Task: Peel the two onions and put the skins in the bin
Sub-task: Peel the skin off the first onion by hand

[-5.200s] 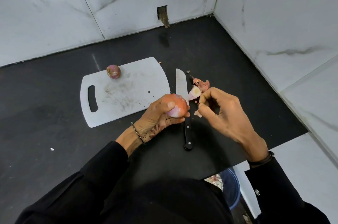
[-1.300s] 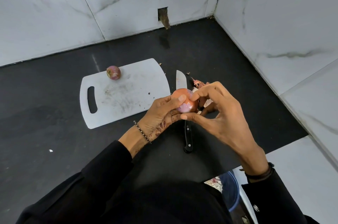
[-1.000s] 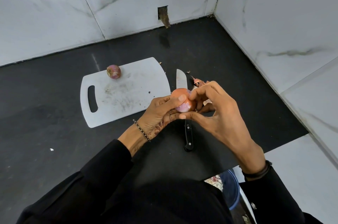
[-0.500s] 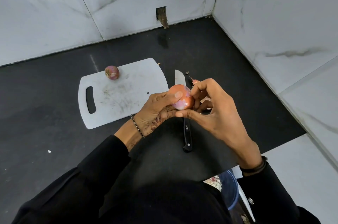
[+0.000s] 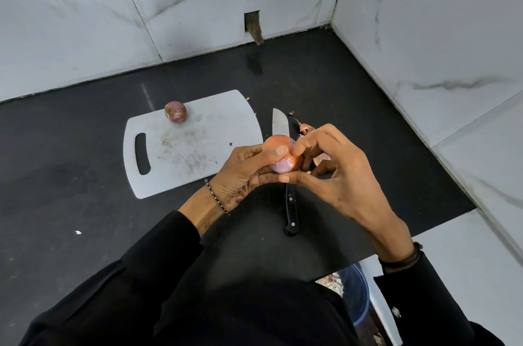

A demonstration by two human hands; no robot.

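My left hand (image 5: pixel 243 170) grips an onion (image 5: pixel 280 144) with orange skin and a pale purple peeled patch, just above the black counter. My right hand (image 5: pixel 334 173) works at the same onion: thumb under it, fingertips curled on its top right side. A second onion (image 5: pixel 175 115), purple and smooth, sits at the far edge of the white cutting board (image 5: pixel 186 147). Loose skin pieces (image 5: pixel 305 128) lie on the counter behind my right hand, partly hidden. The blue bin (image 5: pixel 355 296) shows below the counter edge, lower right.
A black-handled knife (image 5: pixel 285 176) lies on the counter right of the board, blade pointing away, under my hands. Marble walls close the counter at the back and right. The counter's front edge runs along the lower right.
My right hand came back from the skin pile to the onion and now picks at its top. The onion has turned a little in my left hand. The other onion has not moved.
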